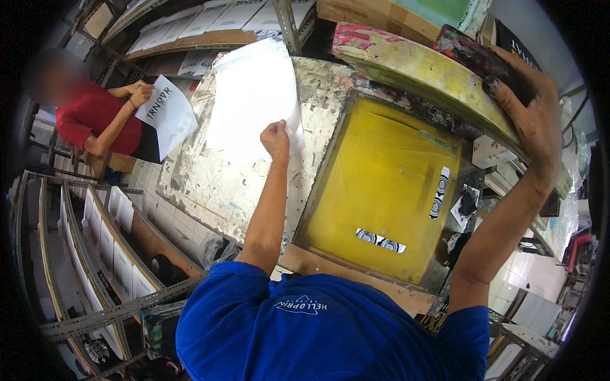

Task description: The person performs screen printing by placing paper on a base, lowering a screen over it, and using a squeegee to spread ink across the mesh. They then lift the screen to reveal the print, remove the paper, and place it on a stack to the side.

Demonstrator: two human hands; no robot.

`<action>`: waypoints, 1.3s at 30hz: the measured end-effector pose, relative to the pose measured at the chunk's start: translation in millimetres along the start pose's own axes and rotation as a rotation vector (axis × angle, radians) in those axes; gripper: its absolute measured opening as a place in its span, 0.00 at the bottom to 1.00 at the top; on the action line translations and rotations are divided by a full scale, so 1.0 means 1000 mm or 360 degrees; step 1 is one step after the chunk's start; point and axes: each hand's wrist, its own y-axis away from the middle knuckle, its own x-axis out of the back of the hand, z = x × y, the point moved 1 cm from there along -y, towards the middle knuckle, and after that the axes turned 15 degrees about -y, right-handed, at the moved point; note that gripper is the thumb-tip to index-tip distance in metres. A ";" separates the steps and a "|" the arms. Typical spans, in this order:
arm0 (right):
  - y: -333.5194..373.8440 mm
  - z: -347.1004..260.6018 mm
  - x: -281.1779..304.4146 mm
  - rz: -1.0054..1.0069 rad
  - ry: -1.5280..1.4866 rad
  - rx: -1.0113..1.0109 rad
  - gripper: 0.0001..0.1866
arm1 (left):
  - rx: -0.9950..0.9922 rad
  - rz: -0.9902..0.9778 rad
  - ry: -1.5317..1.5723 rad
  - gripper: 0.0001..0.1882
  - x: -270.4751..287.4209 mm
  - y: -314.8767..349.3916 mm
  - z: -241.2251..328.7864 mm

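My left hand (276, 141) is closed in a pinch at the right edge of a stack of large white sheets (251, 95) on a paint-spattered table (219, 184). Raised at the far right, my right hand (534, 108) grips a dark, ink-stained block (459, 54), its fingers partly hidden behind it. The thumb is smudged black. Below that hand runs a thick bar (413, 66) stained yellow and pink. Between my arms lies a yellow screen panel (381, 171) in a dark-edged frame, bearing two black-and-white patterned strips, one of them a near strip (380, 240).
At the left, a person in a red shirt (101, 120) holds a printed white sheet (168, 114). Metal racks (105, 235) with white sheets stand at the lower left, and a shelf (190, 41) of printed sheets at the back. Plastic sheeting (572, 184) hangs at the right.
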 end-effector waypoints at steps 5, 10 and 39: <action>0.005 0.010 0.005 0.0075 0.0203 0.0098 0.24 | -0.0556 -0.0477 -0.0379 0.12 0.025 0.059 0.051; 0.009 0.003 0.006 -0.0081 0.0149 -0.0096 0.28 | -0.1236 -0.0939 -0.1034 0.26 0.041 0.117 0.056; -0.002 -0.014 -0.002 -0.0004 0.0129 0.0017 0.21 | -0.2243 -0.1599 -0.0558 0.32 -0.030 0.299 0.066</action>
